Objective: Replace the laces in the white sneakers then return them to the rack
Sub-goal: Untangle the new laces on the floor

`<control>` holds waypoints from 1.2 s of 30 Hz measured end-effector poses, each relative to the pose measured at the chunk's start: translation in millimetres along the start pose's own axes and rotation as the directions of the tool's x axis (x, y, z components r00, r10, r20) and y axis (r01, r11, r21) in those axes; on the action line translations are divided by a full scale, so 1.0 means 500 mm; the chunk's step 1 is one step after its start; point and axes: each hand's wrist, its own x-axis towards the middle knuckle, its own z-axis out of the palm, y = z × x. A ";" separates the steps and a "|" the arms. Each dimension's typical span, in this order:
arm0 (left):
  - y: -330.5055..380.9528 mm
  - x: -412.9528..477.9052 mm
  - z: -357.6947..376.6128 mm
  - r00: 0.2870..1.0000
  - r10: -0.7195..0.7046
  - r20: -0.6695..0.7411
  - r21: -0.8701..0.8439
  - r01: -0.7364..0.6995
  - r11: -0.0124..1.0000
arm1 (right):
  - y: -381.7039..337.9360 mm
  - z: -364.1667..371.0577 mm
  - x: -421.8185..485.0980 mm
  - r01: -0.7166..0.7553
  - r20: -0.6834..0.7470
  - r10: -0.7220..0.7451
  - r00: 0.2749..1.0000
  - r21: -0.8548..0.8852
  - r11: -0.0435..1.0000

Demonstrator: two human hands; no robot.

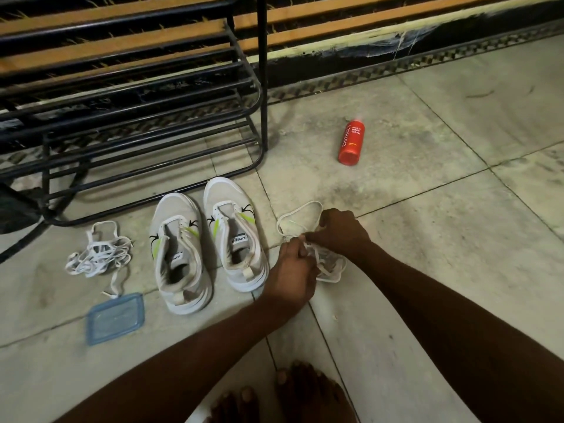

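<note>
**Friend:** How far along are you with those sneakers?

**Me:** Not far. Both white sneakers [207, 239] sit side by side on the floor just in front of the rack [131, 123], toes pointing at it, and as far as I can see neither has a lace through its eyelets.

**Friend:** So what's in your hands?

**Me:** A white lace [308, 239], on the floor to the right of the sneakers. My left hand [291, 270] is closed around a bunched part of it, and my right hand [341, 232] pinches it right next to the left. A loop trails off toward the rack and more of it is heaped under my wrists. I reckon I'm sorting it out before threading.

**Friend:** And that other heap?

**Me:** A second tangle of laces [97, 254], left of the sneakers, untouched, with a blue lid [116, 317] just below it. I can't tell which laces are old and which new.

**Friend:** Anything else about?

**Me:** A red bottle [351, 141] lying well right of the rack.

**Friend:** What's left, then?

**Me:** Nearly everything: lacing both shoes, then setting them back on the rack.
</note>
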 end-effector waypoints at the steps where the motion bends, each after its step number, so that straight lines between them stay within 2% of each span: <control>1: -0.002 0.001 0.001 1.000 -0.009 0.004 -0.015 0.009 1.000 | -0.004 0.005 0.003 0.011 0.001 -0.011 1.000 0.011 1.000; 7: -0.004 0.009 -0.002 0.997 -0.079 0.026 -0.053 0.080 0.995 | -0.009 0.010 0.009 0.031 -0.011 -0.030 0.999 0.196 0.980; 9: -0.003 0.009 -0.003 0.996 -0.086 0.030 -0.042 0.087 0.995 | -0.003 -0.002 0.000 0.047 -0.060 -0.031 0.998 0.290 0.956; 12: -0.002 0.013 -0.007 0.994 -0.107 0.039 -0.023 0.108 0.994 | 0.012 -0.019 -0.033 0.145 -0.151 -0.069 0.986 0.584 0.799; 14: -0.004 0.015 -0.010 0.993 -0.115 0.039 -0.009 0.116 0.993 | 0.022 -0.020 -0.064 0.226 -0.202 -0.120 0.972 0.657 0.719; 17: -0.007 0.018 -0.013 0.992 -0.125 0.014 -0.007 0.125 0.992 | 0.042 -0.009 -0.106 0.356 -0.281 -0.236 0.930 0.537 0.765; 20: -0.008 0.021 -0.015 0.986 -0.161 -0.039 -0.063 0.158 0.985 | 0.066 0.001 -0.126 0.447 -0.289 -0.364 0.885 0.311 0.839; 23: -0.011 0.024 -0.016 0.978 -0.194 -0.070 -0.086 0.188 0.978 | 0.069 0.015 -0.121 0.537 -0.131 -0.549 0.825 -0.121 0.835; 25: -0.009 0.025 -0.020 0.975 -0.206 -0.081 -0.090 0.198 0.976 | 0.062 0.023 -0.115 0.545 -0.023 -0.570 0.821 -0.266 0.795; 29: -0.004 0.019 -0.025 0.982 -0.172 -0.083 -0.100 0.163 0.981 | 0.066 0.025 -0.109 0.570 0.034 -0.596 0.802 -0.340 0.748; 34: -0.011 0.016 -0.016 0.990 -0.128 -0.057 -0.088 0.123 0.989 | 0.074 0.028 -0.123 0.535 -0.185 -0.560 0.807 -0.172 0.827; 36: -0.010 0.015 -0.016 0.992 -0.116 -0.058 -0.091 0.111 0.990 | 0.078 0.028 -0.125 0.541 -0.249 -0.571 0.782 -0.182 0.821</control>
